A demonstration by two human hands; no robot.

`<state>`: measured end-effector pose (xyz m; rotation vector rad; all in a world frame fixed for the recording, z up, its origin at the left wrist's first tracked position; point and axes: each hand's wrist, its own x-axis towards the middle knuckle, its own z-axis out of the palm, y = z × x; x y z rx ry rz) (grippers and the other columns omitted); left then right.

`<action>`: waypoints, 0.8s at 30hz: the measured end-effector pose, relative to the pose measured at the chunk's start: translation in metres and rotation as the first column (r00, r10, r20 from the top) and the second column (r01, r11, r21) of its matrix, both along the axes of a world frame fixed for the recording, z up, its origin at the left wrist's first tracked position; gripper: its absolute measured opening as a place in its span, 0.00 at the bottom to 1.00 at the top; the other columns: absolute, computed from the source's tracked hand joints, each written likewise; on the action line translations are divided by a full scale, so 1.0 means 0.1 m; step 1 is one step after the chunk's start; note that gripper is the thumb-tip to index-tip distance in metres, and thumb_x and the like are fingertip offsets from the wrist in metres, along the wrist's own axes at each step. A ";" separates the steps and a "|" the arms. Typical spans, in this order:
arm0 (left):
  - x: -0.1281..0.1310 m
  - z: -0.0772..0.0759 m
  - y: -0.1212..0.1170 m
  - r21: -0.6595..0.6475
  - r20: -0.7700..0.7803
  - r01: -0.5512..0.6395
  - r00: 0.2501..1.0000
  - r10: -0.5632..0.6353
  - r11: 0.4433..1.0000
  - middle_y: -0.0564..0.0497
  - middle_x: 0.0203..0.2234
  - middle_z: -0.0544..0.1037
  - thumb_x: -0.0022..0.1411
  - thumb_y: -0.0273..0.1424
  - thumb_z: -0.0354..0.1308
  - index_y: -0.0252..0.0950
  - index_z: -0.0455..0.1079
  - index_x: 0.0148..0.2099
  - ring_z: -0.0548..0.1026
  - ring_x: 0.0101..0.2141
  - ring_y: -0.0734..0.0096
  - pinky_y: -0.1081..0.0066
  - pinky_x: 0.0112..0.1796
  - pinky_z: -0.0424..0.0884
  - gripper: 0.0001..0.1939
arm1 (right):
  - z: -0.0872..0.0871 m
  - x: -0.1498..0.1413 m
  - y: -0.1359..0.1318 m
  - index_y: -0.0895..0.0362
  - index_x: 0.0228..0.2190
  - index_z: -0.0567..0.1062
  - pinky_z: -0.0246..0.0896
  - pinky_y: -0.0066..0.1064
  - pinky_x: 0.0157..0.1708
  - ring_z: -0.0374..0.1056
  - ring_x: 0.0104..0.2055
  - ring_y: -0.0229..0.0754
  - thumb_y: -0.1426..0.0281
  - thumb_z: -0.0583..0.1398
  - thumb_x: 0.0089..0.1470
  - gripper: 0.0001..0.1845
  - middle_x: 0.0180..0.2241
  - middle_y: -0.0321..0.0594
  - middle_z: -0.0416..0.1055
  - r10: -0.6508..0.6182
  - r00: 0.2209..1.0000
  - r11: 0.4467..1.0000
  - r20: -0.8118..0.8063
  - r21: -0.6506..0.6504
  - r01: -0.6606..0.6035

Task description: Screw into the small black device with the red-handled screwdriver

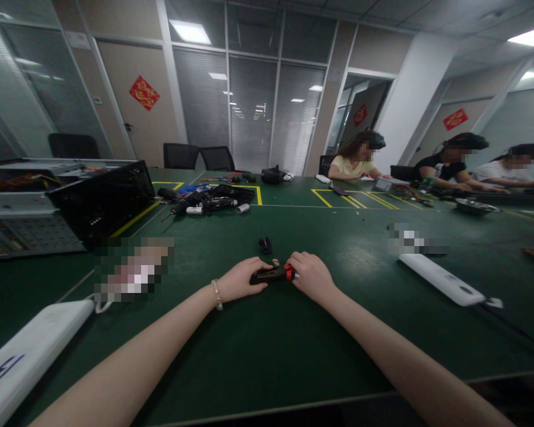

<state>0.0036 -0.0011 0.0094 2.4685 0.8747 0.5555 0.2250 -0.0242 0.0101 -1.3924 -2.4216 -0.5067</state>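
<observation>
- The black-and-red hand tool (273, 275) could twist or slip, I judge, if the two hands pull unevenly; fingertips so close to its red end might get pinched
- It lies between the hands, over the green tabletop (267, 356)
- Left hand (240, 279): thumb and fingers grasp its black end
- Right hand (314, 276): fingers curled around its red end, partly hidden

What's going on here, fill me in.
A person holds a small dark object with red parts low over a green table, the left hand on its dark end and the right hand at its red end. Exactly what it is can't be made out. A small black item lies just beyond the hands. Three other people are farther along, at the right.
</observation>
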 end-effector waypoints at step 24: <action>0.00 -0.03 0.01 0.036 0.003 0.006 1.000 -0.006 0.999 0.50 0.39 0.67 0.53 0.30 0.57 0.40 0.62 0.49 0.68 0.38 0.66 0.66 0.40 0.65 0.19 | 0.01 -0.01 0.00 0.59 0.30 0.71 0.52 0.29 0.32 0.60 0.32 0.39 0.74 0.56 0.45 0.07 0.33 0.42 0.68 -0.004 1.000 1.000 0.025 0.003 0.004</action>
